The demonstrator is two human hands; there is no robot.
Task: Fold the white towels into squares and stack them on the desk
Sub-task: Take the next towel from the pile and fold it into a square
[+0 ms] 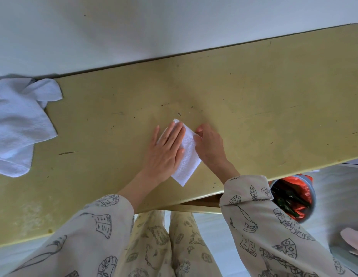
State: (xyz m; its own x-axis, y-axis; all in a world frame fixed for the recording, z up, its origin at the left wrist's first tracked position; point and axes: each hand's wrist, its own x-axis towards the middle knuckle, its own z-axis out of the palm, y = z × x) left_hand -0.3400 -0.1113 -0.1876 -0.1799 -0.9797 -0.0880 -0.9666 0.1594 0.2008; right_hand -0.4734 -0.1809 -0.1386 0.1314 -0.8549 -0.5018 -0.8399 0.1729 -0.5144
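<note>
Scuffed and yellow-green, the desk [254, 92] ran slantwise across the frame below a pale wall [134, 27]. Near the middle of the frame lay a white towel [189, 154], folded small into a near-square and turned like a diamond on the desk top. The left hand [167, 148] lay flat on the towel's left half, fingers straight and together, pressing it down. The right hand [209, 144] rested at the towel's right edge with fingers curled; whether they pinched the cloth could not be told. Both arms wore pale sleeves [254, 216] printed with dark line drawings. At the far left of the frame a loose heap of white towels [18, 126] lay crumpled on the desk. At the lower right, past the desk's near edge, stood a bin [294, 198] lined with orange plastic.
</note>
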